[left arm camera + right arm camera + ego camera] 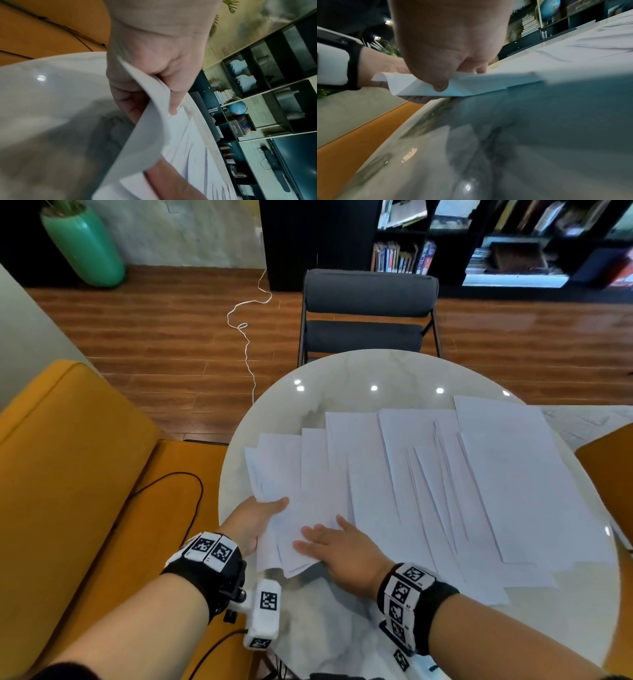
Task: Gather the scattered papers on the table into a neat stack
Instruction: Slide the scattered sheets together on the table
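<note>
My left hand: pinching the small sheaf at its edge.
My right hand: lying flat on that sheaf.

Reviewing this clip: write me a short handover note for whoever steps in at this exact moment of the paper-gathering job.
Left hand: grips the near-left bunch of papers at the table's left edge, thumb on top, fingers underneath.
Right hand: flat, fingers straight, pressing on top of that same bunch.
Where things are: the remaining sheets lie fanned and overlapping across the round table, out to its right side.
Done: only a few sheets at the near left are pulled together, loosely and with bent corners.
Left: sweep the rest over to the bunch, then square the edges into one stack.
</note>
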`<state>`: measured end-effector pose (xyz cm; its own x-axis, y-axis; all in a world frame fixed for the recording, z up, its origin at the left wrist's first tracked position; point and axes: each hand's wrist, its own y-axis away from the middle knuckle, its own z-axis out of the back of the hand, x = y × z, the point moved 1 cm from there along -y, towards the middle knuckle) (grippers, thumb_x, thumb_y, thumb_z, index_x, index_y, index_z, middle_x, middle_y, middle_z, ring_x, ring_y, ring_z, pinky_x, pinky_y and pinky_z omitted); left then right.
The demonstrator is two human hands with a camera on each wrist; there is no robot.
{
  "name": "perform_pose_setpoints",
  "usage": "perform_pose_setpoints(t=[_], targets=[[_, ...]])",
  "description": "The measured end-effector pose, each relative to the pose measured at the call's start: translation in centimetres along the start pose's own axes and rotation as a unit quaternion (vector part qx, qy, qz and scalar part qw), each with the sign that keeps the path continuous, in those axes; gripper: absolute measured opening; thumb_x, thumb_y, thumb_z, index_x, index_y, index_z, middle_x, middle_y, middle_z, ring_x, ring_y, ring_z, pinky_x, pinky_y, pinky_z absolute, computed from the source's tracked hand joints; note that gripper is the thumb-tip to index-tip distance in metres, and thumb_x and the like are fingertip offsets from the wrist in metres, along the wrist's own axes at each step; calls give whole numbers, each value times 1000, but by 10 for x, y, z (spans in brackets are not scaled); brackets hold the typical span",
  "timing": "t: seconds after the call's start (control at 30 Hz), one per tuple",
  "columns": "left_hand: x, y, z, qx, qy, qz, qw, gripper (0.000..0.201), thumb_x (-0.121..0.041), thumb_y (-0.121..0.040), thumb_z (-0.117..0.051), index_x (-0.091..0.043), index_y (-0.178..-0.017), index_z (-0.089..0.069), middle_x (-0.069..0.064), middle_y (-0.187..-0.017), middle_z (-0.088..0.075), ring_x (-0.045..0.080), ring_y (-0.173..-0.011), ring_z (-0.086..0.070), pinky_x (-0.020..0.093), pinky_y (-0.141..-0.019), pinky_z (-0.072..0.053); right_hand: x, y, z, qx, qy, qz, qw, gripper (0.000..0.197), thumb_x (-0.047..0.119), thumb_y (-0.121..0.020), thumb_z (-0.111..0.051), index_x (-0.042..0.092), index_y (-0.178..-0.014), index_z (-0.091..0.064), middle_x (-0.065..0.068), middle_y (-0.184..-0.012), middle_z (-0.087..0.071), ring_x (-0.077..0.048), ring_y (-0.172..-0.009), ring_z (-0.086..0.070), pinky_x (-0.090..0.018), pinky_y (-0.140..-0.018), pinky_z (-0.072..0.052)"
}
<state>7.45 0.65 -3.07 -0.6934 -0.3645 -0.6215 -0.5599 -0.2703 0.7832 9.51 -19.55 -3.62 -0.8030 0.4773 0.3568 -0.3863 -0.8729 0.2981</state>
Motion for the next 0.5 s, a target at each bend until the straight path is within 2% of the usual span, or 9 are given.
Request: perform_pose_setpoints(t=[0.03, 0.1, 0.17, 0.23, 0.3, 0.37, 0.43, 0.5], targets=[[2, 2, -4, 8, -8, 4, 1000, 28, -13, -86, -71, -7, -112, -62, 18, -108, -73, 38, -98, -69, 51, -87, -55, 1, 1, 0, 13, -11, 5, 1000, 61, 5, -95, -38, 31, -149, -26, 2, -160, -19, -21, -147, -20, -43, -119, -1], [6, 2, -6, 4, -20, 8, 1000, 29, -2, -86, -67, -4, -115, -61, 21, -112, -70, 40, -102, -66, 53, -92, -53, 3, 3, -1, 13, -37, 5, 999, 58, 7, -97, -37, 32, -148, -28, 6, -160, -18, -19, -147, -18, -39, -121, -12], [9, 1, -5, -10, -33, -4, 999, 33, 5, -85, -64, -3, -116, -59, 23, -117, -67, 43, -106, -63, 55, -96, -50, 2, 6, -2, 10, -67, -6, 998, 55, 12, -97, -38, 32, -148, -28, 6, -160, -18, -18, -148, -17, -36, -120, -13], [11, 0, -3, -14, -28, -15, 999, 35, 8, -85, -61, -3, -118, -58, 23, -116, -66, 43, -107, -62, 53, -93, -51, 1, 8, -3, -10, -55, -35, 998, 63, 13, -93, -44, 29, -150, -22, 2, -161, -14, -22, -148, -15, -39, -120, -12], [11, 1, -1, 5, -8, -16, 1000, 36, 5, -86, -61, -2, -121, -57, 22, -116, -67, 42, -106, -63, 49, -89, -53, 0, 11, -2, -32, -33, -91, 995, 73, 9, -89, -46, 25, -152, -13, -3, -162, -9, -25, -148, -10, -41, -119, -10], [11, 1, 4, 5, 6, -12, 1000, 37, -3, -87, -64, -3, -124, -58, 21, -118, -68, 40, -106, -65, 50, -91, -53, -1, 13, -1, -29, -33, -135, 990, 72, 6, -89, -40, 23, -153, -10, -4, -162, -7, -26, -149, -8, -40, -119, -7], [10, 0, 11, -36, -2, -25, 999, 36, -16, -89, -67, -6, -123, -58, 16, -117, -70, 37, -102, -67, 49, -89, -54, -4, 16, -2, -32, -51, -147, 987, 68, 5, -91, -36, 24, -153, -13, -2, -162, -12, -24, -149, -11, -39, -120, -7], [9, -1, 17, -75, -31, -43, 996, 31, -25, -93, -62, -10, -120, -58, 11, -112, -70, 33, -98, -67, 44, -81, -57, -5, 18, -1, -38, -60, -140, 988, 70, 0, -91, -35, 28, -152, -16, 1, -161, -15, -21, -148, -13, -37, -119, -10]])
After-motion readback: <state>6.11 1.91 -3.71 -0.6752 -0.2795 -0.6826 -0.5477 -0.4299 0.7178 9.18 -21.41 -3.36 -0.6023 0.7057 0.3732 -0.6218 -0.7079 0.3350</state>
